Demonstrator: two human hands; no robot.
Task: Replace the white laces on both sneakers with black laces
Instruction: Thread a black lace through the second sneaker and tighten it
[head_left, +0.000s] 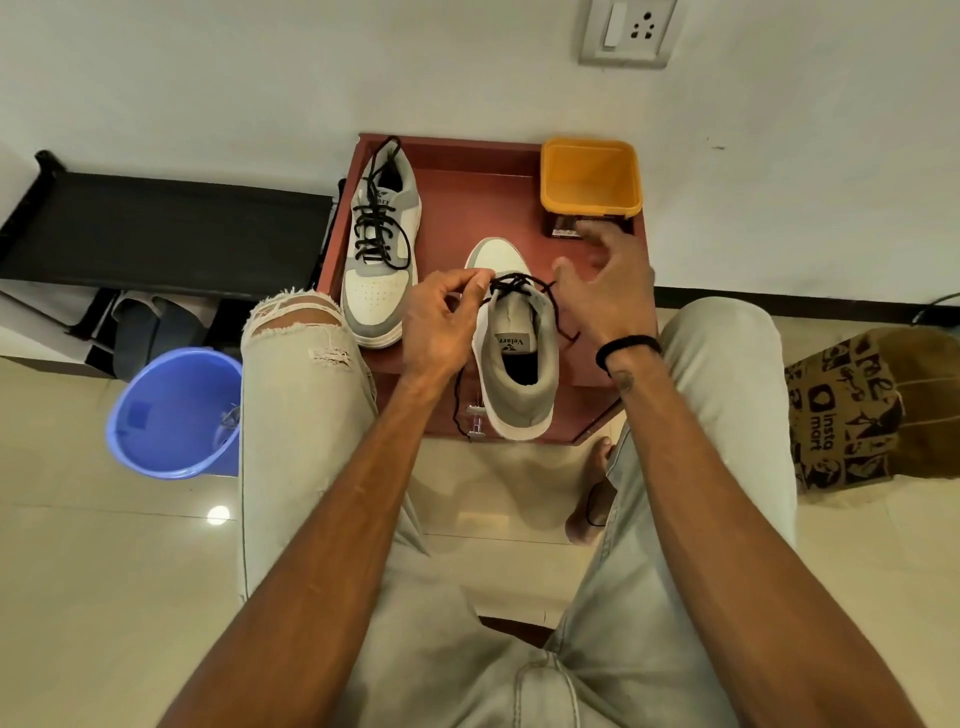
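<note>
Left hand pinches the black lace at the near sneaker to thread it; right hand hovers, fingers spread, ready to take the end.

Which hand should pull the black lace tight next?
The left hand: it already pinches the black lace at the near sneaker. The right hand is open, holding nothing.

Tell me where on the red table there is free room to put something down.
Bare table lies between the far sneaker and the yellow tub. The near part is crowded by the near sneaker, left hand and right hand.
</note>
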